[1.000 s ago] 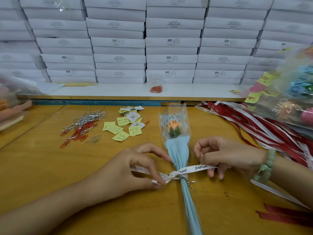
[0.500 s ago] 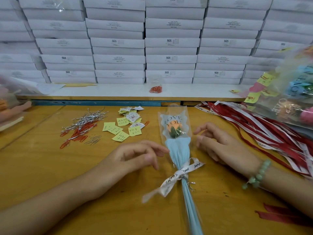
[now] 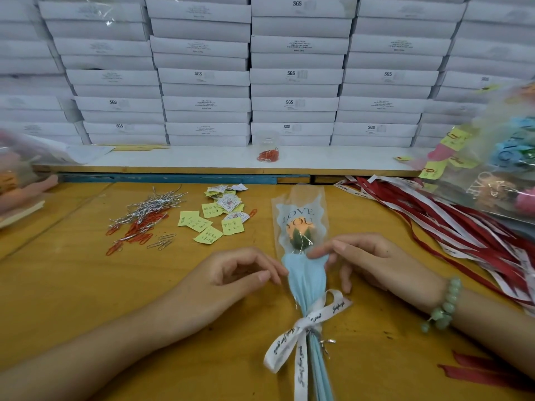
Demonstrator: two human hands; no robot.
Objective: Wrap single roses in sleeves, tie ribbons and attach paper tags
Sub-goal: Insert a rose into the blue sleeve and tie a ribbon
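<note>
a: left hand [image 3: 231, 273]?
b: loosely curled, empty, at the sleeve's [image 3: 307, 273] left edge.
a: rose [image 3: 299, 230]?
b: one, centre of the table [image 3: 86, 299], lying lengthwise, bloom far, stem near; one ribbon [image 3: 304, 324] tied.
a: right hand [image 3: 376, 264]?
b: fingers spread, forefinger on the sleeve.

Left grip [image 3: 240, 274] and right grip [image 3: 376, 263] rest loosely curled, seemingly holding nothing.

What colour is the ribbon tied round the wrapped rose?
The ribbon is white with dark script lettering; head view.
</note>
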